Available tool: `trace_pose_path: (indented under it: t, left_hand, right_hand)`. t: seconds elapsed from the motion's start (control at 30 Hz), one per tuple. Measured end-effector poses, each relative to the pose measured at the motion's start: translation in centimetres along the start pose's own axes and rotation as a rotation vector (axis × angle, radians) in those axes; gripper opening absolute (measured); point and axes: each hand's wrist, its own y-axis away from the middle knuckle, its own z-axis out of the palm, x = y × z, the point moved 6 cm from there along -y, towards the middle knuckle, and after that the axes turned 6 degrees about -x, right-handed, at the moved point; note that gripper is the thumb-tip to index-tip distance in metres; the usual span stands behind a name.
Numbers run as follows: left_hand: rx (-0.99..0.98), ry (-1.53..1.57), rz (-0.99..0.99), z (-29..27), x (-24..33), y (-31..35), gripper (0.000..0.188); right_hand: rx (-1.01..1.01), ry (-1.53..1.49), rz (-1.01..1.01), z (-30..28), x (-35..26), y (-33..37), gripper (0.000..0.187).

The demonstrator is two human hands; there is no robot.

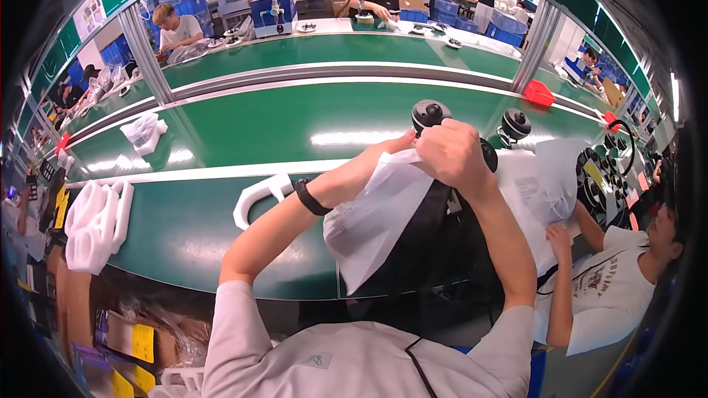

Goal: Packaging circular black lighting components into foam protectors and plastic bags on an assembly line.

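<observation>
A white, thin plastic bag [383, 214] hangs down from both hands over the front of the bench. My left hand [400, 144] pinches its upper edge, partly hidden behind the other hand. My right hand [459, 153] is closed at the same top corner, its fingertips turned out of sight. Just beyond my hands a round black device with a domed middle [429, 115] stands on the green belt; I cannot tell whether I touch it. A similar black device [515, 125] stands farther right. Part of another dark round thing shows behind my right hand.
White foam inserts [96, 225] lie at the left, a foam ring [259, 199] nearer the middle, and a foam piece [144, 133] on the belt [280, 129]. At right a co-worker's hand [560, 239] is beside a translucent bag [554, 180]. A metal post [145, 55] rises at left.
</observation>
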Motion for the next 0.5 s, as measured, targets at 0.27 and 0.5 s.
trace_pose_path:
  t: [0.27, 0.5]
  left_hand:
    - [0.255, -0.359, 0.192, -3.1, -1.8, -1.2, 0.06]
    - [0.371, -0.186, 0.273, -3.3, -1.9, -1.9, 0.058]
  right_hand:
    - [-0.033, -0.131, 0.1, 3.1, -0.3, 2.0, 0.03]
    - [-0.141, -0.85, 0.572, 9.0, -4.5, 6.7, 0.067]
